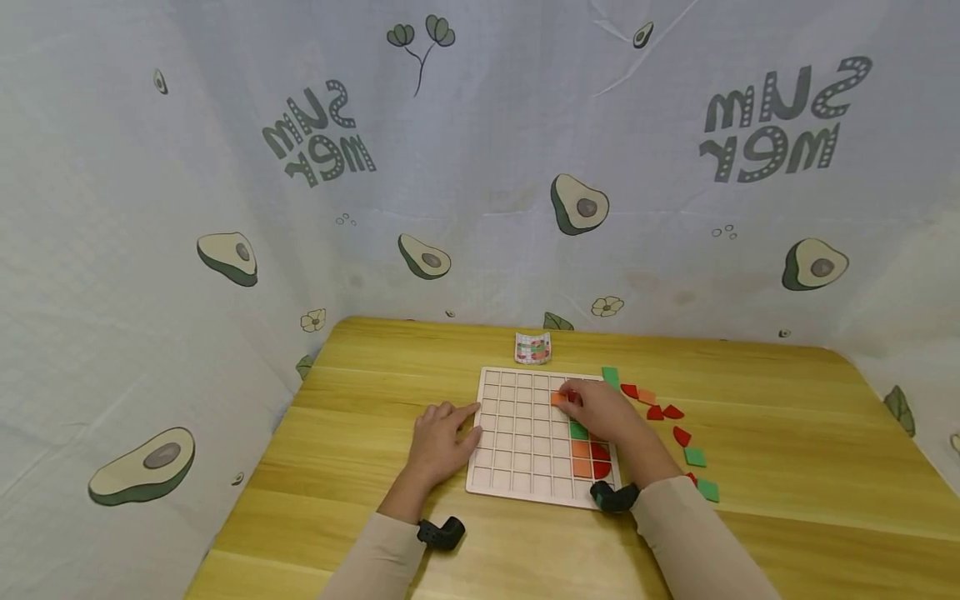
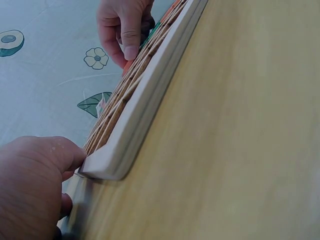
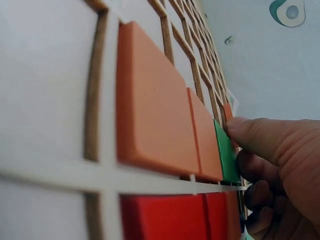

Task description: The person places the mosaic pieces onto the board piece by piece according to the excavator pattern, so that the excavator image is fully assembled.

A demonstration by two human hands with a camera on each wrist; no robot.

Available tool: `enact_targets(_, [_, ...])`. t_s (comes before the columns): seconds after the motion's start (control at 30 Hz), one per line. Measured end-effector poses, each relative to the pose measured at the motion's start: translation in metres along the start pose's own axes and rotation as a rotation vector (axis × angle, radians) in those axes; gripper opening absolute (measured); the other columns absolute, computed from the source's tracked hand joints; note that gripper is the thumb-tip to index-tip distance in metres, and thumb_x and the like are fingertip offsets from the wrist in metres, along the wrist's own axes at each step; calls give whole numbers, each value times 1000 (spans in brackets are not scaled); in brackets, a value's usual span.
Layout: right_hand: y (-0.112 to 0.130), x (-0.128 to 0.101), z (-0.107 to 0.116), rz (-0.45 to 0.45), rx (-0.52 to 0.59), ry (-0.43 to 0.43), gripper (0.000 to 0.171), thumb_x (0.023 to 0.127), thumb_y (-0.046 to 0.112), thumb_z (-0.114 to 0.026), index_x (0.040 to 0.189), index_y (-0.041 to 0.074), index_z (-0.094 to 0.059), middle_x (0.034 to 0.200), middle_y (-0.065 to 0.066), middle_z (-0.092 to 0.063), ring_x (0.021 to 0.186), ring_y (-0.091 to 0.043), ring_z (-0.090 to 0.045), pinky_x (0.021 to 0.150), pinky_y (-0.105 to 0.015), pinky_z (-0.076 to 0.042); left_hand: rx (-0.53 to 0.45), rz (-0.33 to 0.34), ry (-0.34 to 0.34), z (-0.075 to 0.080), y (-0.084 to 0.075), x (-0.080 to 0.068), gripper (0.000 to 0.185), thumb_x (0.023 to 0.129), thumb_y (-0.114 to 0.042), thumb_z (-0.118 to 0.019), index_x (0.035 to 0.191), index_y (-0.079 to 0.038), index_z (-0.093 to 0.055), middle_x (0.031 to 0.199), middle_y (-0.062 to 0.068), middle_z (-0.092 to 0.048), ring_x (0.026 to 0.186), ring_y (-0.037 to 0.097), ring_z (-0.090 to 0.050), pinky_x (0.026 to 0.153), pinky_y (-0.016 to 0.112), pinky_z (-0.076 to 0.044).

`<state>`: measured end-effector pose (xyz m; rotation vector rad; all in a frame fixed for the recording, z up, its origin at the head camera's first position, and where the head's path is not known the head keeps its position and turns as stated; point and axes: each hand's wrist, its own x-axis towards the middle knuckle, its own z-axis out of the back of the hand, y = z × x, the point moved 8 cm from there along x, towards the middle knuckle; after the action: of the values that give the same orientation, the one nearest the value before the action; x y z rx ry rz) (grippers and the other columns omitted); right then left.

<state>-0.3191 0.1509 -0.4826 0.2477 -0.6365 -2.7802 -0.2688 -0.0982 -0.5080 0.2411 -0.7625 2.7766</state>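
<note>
A pale wooden grid board lies on the table. My left hand is at its left side, index finger and thumb reaching to the edge; in the left wrist view the left hand touches the board near a corner. My right hand is over the upper right cells, pinching an orange square tile with thumb and fingertips. A bit of red shows beside those fingers. Below that hand, a green tile, orange square tiles and red rounded tiles sit in the cells.
Right of the board lie loose pieces: green squares, an orange square and several red pieces. A small card with a coloured grid pattern stands behind the board. A printed curtain hangs behind the table.
</note>
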Motion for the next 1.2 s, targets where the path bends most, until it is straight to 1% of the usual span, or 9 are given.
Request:
enact_targets(0.1, [-2,1,-1,-11,-8,-9,32,98,27,-68,125,9,-69,86,-2,-63,79,-19,-54,75,-35,-46,-3,5,4,1,-1,0,42,97,-39,-62,136,-25,-68,85,-6,-52,80,12,-37,75,29,-27])
enact_targets(0.2, [-3,2,-1,-21,-10,-16,32,98,27,-69,125,10,-69,89,-3,-65,80,-20,-54,77,-38,-48,-7,7,4,2,-1,1,42,97,-38,-63,136,-25,-68,85,-6,-53,79,11,-37,75,29,-27])
enact_targets(0.43, [-3,1,-1,-39,-24,-33,34,98,27,-68,127,10,-69,103,-8,-71,87,-22,-58,88,-47,-53,-2,8,6,1,-1,0,42,97,-38,-62,137,-25,-67,88,-5,-57,80,12,-38,75,30,-28])
enact_targets(0.77, [-2,1,0,-52,-17,-31,32,99,24,-67,127,10,-71,116,-12,-72,95,-25,-60,96,-51,-52,7,1,-2,1,0,1,41,97,-38,-62,136,-25,-68,91,-3,-60,81,12,-40,75,30,-29])
enact_targets(0.83, [-4,-1,1,-63,-2,-35,33,99,26,-67,128,10,-70,116,-12,-72,95,-24,-60,94,-50,-53,5,-1,-6,1,0,1,41,97,-38,-62,136,-25,-68,90,-3,-59,81,12,-40,75,30,-29])
enact_targets(0.93, [-13,-6,6,-110,47,-44,35,99,27,-67,130,10,-68,104,-10,-70,88,-23,-59,83,-44,-53,3,-10,-12,0,0,0,42,97,-38,-63,136,-25,-68,90,-3,-59,81,12,-40,75,30,-30])
enact_targets(1.07, [-36,-14,18,-178,87,-68,39,100,28,-64,134,8,-65,90,-9,-63,77,-22,-55,69,-35,-46,16,-16,-13,-1,0,0,42,96,-39,-62,136,-25,-68,92,-3,-61,82,13,-43,76,30,-31])
enact_targets(1.13, [-50,-18,23,-205,88,-83,41,100,29,-64,135,6,-63,91,-10,-62,77,-22,-55,68,-34,-45,23,-16,-15,-1,1,0,42,96,-39,-63,136,-26,-68,93,-3,-61,82,14,-43,76,31,-32])
enact_targets(1.2, [-65,-22,28,-235,80,-101,43,100,29,-63,136,4,-61,96,-14,-63,81,-26,-55,70,-37,-48,23,-12,-14,-2,2,0,42,96,-40,-63,136,-26,-68,93,-3,-61,83,14,-44,76,31,-32])
